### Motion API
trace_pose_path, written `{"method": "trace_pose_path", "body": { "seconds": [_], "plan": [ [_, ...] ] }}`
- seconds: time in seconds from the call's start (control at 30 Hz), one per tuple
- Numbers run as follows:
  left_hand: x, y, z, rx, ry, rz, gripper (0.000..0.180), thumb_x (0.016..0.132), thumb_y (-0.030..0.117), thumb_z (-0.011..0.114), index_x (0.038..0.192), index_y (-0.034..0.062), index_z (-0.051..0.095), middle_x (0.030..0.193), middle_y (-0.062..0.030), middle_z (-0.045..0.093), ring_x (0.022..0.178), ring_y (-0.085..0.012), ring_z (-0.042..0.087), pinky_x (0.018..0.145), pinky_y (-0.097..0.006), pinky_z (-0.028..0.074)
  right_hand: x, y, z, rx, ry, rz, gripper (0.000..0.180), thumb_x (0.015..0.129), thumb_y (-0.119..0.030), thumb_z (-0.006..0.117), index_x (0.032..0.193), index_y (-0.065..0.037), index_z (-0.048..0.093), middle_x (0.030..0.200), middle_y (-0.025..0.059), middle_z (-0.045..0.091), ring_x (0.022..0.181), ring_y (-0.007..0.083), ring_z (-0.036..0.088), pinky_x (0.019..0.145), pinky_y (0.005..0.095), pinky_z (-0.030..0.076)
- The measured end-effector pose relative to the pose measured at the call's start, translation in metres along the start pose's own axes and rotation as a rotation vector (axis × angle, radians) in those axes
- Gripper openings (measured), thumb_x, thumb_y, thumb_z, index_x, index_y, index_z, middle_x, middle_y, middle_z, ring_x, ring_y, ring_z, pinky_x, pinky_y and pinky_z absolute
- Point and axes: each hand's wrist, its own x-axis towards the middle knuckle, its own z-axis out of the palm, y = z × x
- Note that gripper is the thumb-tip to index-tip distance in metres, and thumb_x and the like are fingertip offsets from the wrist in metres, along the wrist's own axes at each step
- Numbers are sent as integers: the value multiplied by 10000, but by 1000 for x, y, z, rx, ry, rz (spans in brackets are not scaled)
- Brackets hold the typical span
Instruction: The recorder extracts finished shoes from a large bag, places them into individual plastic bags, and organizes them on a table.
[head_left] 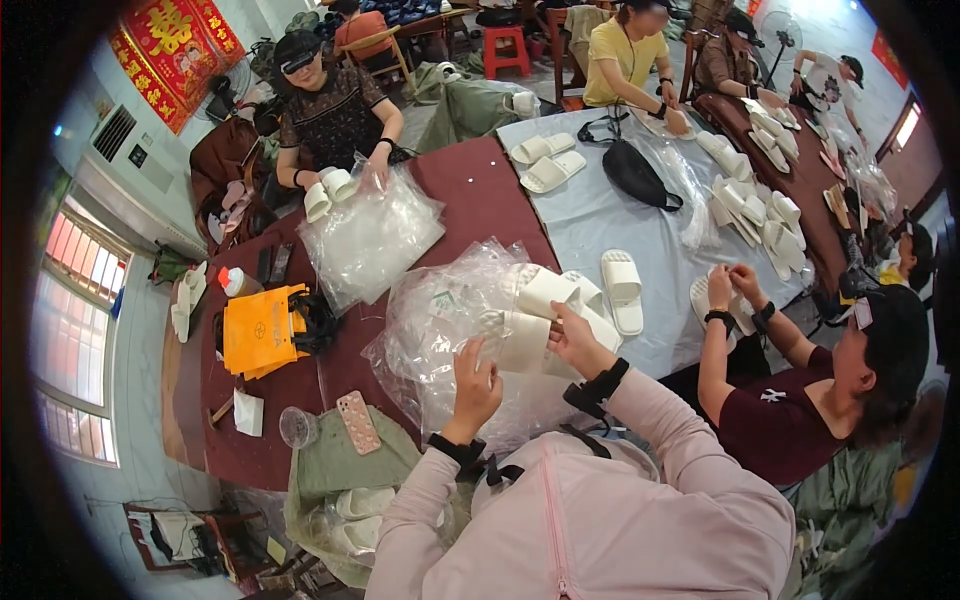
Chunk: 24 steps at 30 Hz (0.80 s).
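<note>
My right hand (580,342) grips a white slide slipper (522,342) by its broad strap, toe end toward the left. My left hand (476,390) is beside that slipper, its bent fingers at a clear plastic bag (420,330); the fingertips' hold is hard to see. More clear bags lie layered underneath. Just beyond my right hand, another white slipper (548,290) rests on the bags with others partly behind it. A single white slipper (622,292) lies flat to the right.
Yellow bags (262,332), a phone (358,422) and a clear cup (298,427) are at left. A green sack (315,500) of slippers stands below. One co-worker (830,380) sits close at right; another (335,115) handles slippers across the table. A black waist bag (640,175) lies beyond.
</note>
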Motion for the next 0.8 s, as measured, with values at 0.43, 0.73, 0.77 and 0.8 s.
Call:
{"method": "trace_pose_path", "body": {
  "seconds": [0.43,0.73,0.77,0.8],
  "plan": [
    [2,1,8,204,-207,196,144,708,77,550,846,40,531,1333,-106,399,1245,-416,297,985,-645,138,-9,5,-7,93,-181,194,366,841,-261,584,1064,-23,418,1002,165,539,931,257,576,797,384,499],
    [0,23,-6,46,-174,283,254,757,143,598,971,35,515,1334,-210,338,1292,-389,226,1053,-559,100,0,12,-11,289,-210,32,208,844,-142,590,1019,-50,526,920,62,571,847,162,576,745,306,504],
    [-1,24,-8,-111,-53,175,349,798,225,597,1069,28,499,1333,-238,314,1302,-366,215,1057,-548,105,-2,12,-14,292,-209,28,208,844,-142,590,1019,-50,526,920,62,571,847,162,576,745,306,504],
    [-6,17,-7,-103,-47,166,349,798,225,597,1069,28,499,1333,-238,314,1302,-366,215,1057,-548,105,-21,10,0,281,-195,29,179,846,-124,584,1001,-49,533,899,48,578,821,147,576,726,290,503]
  ]
}}
